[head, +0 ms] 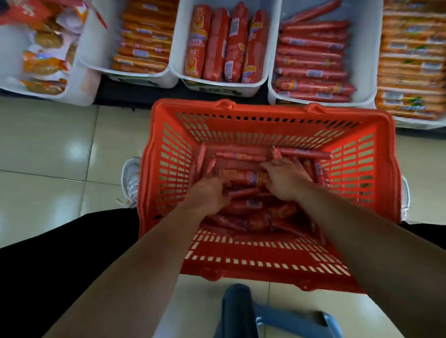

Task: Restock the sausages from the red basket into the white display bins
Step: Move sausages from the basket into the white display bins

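A red plastic basket [239,109] stands on the floor below me, its bottom covered with several red sausages [248,206]. Both my hands are down inside it. My left hand [209,193] curls its fingers over the left end of a thick red sausage [243,177]. My right hand [283,179] grips the right end of the same sausage, with thin sausages [305,153] lying just beyond its fingers. White display bins line the shelf beyond the basket: one [188,26] holds thick upright sausages, one [371,37] holds thin red sausages lying flat.
More white bins hold orange sausage packs [144,42] at the left and at the far right [414,57], and snack packets [45,62] at the far left. A blue stool [267,321] stands under me. White shoes [131,180] flank the basket on the tiled floor.
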`<state>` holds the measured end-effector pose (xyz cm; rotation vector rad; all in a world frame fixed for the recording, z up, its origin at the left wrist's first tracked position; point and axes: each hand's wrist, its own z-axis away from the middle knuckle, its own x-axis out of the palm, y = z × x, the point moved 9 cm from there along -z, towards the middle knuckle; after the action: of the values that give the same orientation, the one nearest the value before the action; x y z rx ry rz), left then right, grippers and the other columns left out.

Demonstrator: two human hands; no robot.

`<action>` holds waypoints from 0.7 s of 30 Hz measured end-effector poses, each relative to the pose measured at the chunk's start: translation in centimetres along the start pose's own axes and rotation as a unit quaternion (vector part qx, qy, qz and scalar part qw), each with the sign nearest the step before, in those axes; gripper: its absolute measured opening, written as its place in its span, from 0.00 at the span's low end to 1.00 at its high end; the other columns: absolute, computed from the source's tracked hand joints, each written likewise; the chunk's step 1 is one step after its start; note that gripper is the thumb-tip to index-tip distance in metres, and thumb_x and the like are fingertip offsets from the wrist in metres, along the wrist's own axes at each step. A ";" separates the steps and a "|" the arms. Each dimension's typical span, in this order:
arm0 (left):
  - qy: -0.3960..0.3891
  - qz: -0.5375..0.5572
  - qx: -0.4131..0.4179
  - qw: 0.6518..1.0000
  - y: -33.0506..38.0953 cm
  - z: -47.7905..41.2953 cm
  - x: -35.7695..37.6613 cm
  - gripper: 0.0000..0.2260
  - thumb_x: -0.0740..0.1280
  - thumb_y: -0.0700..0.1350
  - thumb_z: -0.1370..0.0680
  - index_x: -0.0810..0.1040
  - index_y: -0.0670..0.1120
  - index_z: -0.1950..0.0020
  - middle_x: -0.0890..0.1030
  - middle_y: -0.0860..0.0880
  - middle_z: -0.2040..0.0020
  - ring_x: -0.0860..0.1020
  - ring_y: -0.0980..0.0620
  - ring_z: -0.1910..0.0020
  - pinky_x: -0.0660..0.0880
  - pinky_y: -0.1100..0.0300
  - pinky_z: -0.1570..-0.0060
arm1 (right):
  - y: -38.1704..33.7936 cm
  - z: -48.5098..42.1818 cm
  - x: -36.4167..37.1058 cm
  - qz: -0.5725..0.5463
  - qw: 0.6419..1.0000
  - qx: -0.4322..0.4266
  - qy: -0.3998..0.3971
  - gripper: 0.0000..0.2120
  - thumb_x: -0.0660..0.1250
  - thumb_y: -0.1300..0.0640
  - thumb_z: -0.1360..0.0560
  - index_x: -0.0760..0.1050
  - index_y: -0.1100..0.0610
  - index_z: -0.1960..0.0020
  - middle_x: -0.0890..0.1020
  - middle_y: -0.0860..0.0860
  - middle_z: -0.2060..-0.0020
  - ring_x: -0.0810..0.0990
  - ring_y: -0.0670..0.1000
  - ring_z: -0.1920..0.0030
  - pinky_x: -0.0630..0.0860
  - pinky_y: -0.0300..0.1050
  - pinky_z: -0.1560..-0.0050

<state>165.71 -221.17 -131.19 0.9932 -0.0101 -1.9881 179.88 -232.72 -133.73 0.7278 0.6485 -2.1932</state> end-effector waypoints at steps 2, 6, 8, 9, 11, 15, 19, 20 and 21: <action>0.008 -0.006 -0.001 1.000 -0.3 -0.7 0.5 0.19 0.70 0.50 0.26 0.77 0.53 0.35 0.79 0.47 0.36 0.77 0.47 0.37 0.73 0.54 0.38 | -0.7 -0.8 0.8 0.028 0.999 -0.019 -0.008 0.30 0.60 0.51 0.22 0.58 0.50 0.22 0.65 0.53 0.24 0.60 0.56 0.24 0.56 0.62 0.28; 0.013 -0.017 0.000 1.000 -0.7 -1.4 0.8 0.17 0.72 0.50 0.26 0.78 0.54 0.38 0.80 0.49 0.38 0.78 0.48 0.39 0.73 0.54 0.39 | -0.9 -1.9 2.8 0.066 0.997 -0.021 -0.036 0.33 0.61 0.48 0.22 0.53 0.51 0.21 0.62 0.54 0.24 0.63 0.57 0.26 0.54 0.64 0.30; 0.009 -0.026 0.003 1.000 -0.7 -1.4 0.9 0.13 0.72 0.49 0.27 0.79 0.55 0.42 0.81 0.51 0.41 0.78 0.50 0.41 0.71 0.55 0.37 | -0.9 -2.0 3.2 0.104 0.994 -0.030 -0.034 0.33 0.63 0.43 0.23 0.56 0.52 0.23 0.63 0.55 0.26 0.63 0.57 0.27 0.54 0.64 0.31; 0.008 -0.030 0.009 0.999 -0.7 -1.3 1.0 0.11 0.72 0.49 0.27 0.80 0.56 0.44 0.81 0.52 0.42 0.78 0.51 0.41 0.70 0.55 0.35 | -0.8 -1.9 3.2 0.125 0.991 -0.033 -0.026 0.32 0.64 0.41 0.24 0.59 0.53 0.24 0.64 0.56 0.27 0.63 0.57 0.28 0.55 0.64 0.31; 0.011 -0.038 0.027 0.999 -0.2 -1.1 1.1 0.10 0.72 0.49 0.26 0.81 0.56 0.46 0.80 0.53 0.43 0.77 0.51 0.42 0.70 0.55 0.36 | -0.6 -1.6 3.0 0.131 0.991 -0.035 -0.007 0.29 0.62 0.39 0.23 0.65 0.54 0.29 0.66 0.55 0.31 0.64 0.57 0.30 0.57 0.63 0.32; -0.028 -0.048 0.035 0.998 0.6 -0.7 2.3 0.12 0.71 0.49 0.25 0.81 0.55 0.42 0.82 0.52 0.42 0.78 0.51 0.42 0.74 0.57 0.42 | -0.8 -0.5 1.8 0.102 0.994 -0.039 0.030 0.23 0.59 0.41 0.21 0.69 0.56 0.34 0.74 0.56 0.36 0.71 0.56 0.35 0.59 0.60 0.32; -0.084 -0.057 0.012 0.995 0.1 -0.3 4.4 0.23 0.72 0.48 0.26 0.75 0.56 0.31 0.77 0.48 0.33 0.76 0.47 0.35 0.72 0.52 0.34 | 0.0 0.8 0.5 0.041 0.998 0.004 0.050 0.23 0.59 0.44 0.20 0.67 0.58 0.33 0.77 0.57 0.38 0.75 0.58 0.37 0.60 0.60 0.30; -0.088 -0.054 0.012 0.995 -0.1 -0.2 4.7 0.25 0.72 0.47 0.26 0.73 0.55 0.29 0.76 0.47 0.31 0.75 0.46 0.33 0.70 0.53 0.33 | 0.4 1.2 0.2 0.022 0.998 0.015 0.053 0.23 0.59 0.44 0.20 0.66 0.58 0.32 0.76 0.58 0.36 0.75 0.59 0.36 0.61 0.61 0.30; -0.091 -0.054 0.012 0.994 -0.2 -0.2 4.8 0.25 0.72 0.48 0.25 0.72 0.54 0.28 0.74 0.46 0.30 0.73 0.46 0.32 0.69 0.53 0.32 | 0.7 1.5 0.1 0.002 0.998 0.022 0.057 0.24 0.59 0.44 0.20 0.65 0.58 0.31 0.75 0.59 0.35 0.74 0.60 0.35 0.63 0.59 0.30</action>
<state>164.31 -224.39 -134.47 0.8398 -0.0820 -2.1773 179.94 -234.14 -132.88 0.8826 0.6563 -2.1804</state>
